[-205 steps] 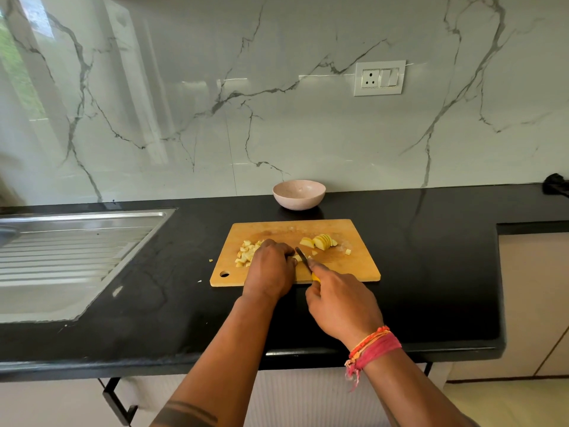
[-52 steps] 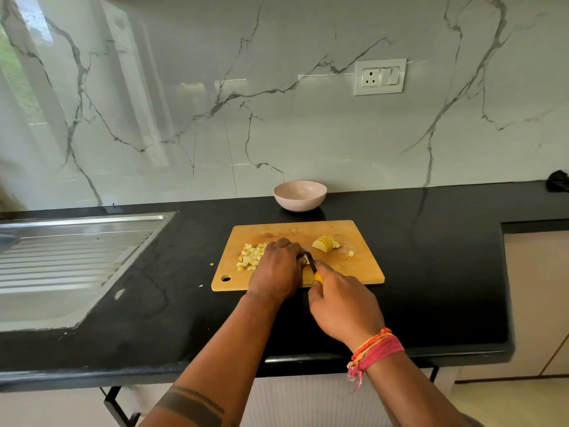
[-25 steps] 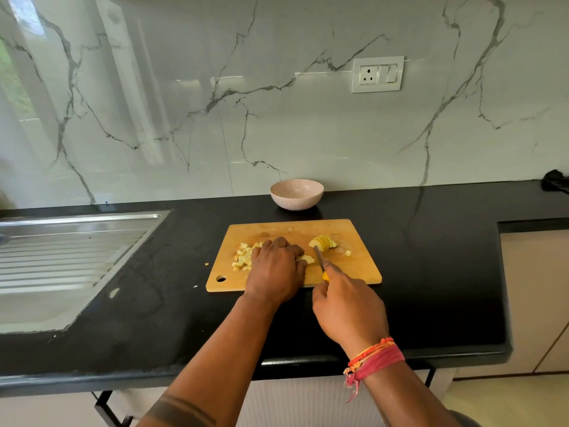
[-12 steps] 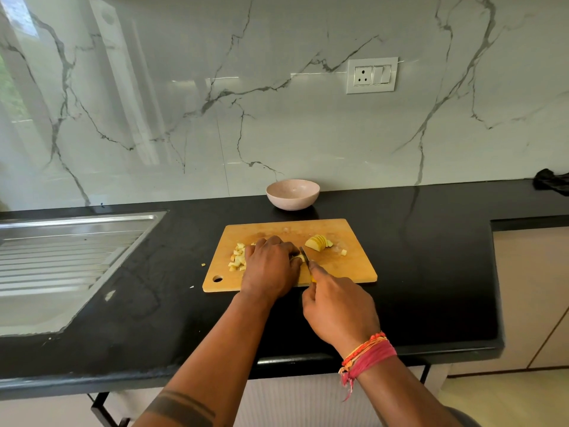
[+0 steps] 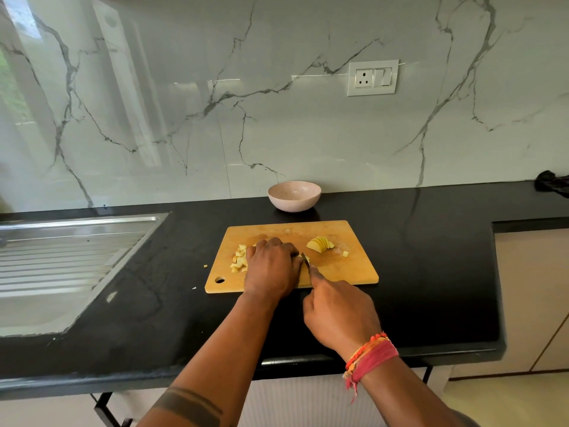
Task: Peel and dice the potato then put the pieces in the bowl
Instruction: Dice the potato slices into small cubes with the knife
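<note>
A wooden cutting board (image 5: 335, 269) is laid flat on the black bench (image 5: 431, 272), so the potato can be cut without harm to the top. The left hand (image 5: 272, 268) is set on the board with its fingers (image 5: 277, 245) curled down over a bit of potato. It is held this way so the bit cannot slide and the fingertips are kept back from the blade. The bit itself is mostly hidden under the hand, so how it is pinched cannot be told for sure.

The knife (image 5: 305, 259) is gripped in the right hand (image 5: 340, 312), with the fingers wrapped round the handle. The blade is pointed down just beside the left hand, where the next cut seems to be wanted.

A small heap of diced pieces (image 5: 239, 259) is left on the left part of the board, pushed out of the way. A sliced chunk (image 5: 319, 244) is kept on the far right part, likely waiting to be diced. One loose cube (image 5: 345, 254) lies near it.

The pink bowl (image 5: 294, 196) is placed just behind the board, close enough for the pieces to be moved in later. It looks empty, so that step is not yet done.
</note>
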